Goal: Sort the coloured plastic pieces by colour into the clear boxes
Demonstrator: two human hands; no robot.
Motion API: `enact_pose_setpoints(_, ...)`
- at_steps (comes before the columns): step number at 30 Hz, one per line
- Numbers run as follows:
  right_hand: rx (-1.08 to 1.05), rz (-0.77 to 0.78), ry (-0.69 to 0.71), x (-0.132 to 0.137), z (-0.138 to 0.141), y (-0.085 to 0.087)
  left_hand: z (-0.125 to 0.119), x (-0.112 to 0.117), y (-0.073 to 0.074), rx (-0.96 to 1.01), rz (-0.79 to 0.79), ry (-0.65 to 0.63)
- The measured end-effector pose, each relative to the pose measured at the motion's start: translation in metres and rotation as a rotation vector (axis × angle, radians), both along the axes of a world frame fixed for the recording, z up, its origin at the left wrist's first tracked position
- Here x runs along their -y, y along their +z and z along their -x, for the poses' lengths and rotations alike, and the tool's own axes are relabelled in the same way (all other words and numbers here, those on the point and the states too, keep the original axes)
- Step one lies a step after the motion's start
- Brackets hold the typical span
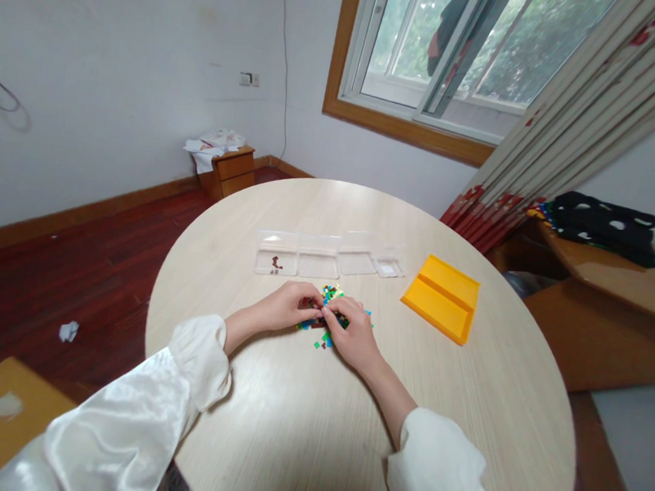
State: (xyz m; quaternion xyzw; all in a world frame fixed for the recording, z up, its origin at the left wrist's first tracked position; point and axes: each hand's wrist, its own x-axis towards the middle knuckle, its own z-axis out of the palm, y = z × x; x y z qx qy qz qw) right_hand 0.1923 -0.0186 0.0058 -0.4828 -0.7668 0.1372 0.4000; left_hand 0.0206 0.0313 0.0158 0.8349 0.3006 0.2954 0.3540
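Observation:
A loose pile of tiny coloured pieces (327, 340), green, blue, yellow, white and dark brown, lies on the round table (310, 429). Over it, my left hand (290, 307) comes in from the left with thumb and forefinger pinched together. My right hand (354, 334) meets it from the right, its thumb and fingertips closed against the left fingertips. Whatever sits between the fingers is too small to make out. Just behind the hands stands a row of clear plastic trays (318, 266); several brown pieces (276, 262) lie in the leftmost one.
To the right on the table is a yellow two-part tray (443, 307). Beyond the table are a small wooden cabinet (235, 171) with papers on it, a curtain (572, 107) and a brown desk (611, 304) bearing black cloth. A cardboard box (27, 410) is at the lower left.

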Motion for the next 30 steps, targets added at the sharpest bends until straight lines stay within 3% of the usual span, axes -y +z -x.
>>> enact_pose_setpoints(6,0.032,-0.027,0.011,0.002,-0.002,0.004,0.002,-0.003,0.001,0.026,-0.008,0.071)
enact_pose_setpoints(12,0.165,-0.023,0.106,0.007,-0.005,0.007,0.017,-0.023,0.002,0.078,-0.132,0.466)
enact_pose_setpoints(17,0.187,0.032,0.122,0.007,-0.005,0.005,0.033,-0.035,0.003,0.016,-0.171,0.678)
enact_pose_setpoints(26,0.209,0.057,0.149,0.007,-0.005,0.003,0.046,-0.043,-0.001,-0.092,-0.209,0.776)
enact_pose_setpoints(30,0.159,0.015,0.094,0.006,-0.005,0.003,0.048,-0.046,-0.005,-0.138,-0.195,0.777)
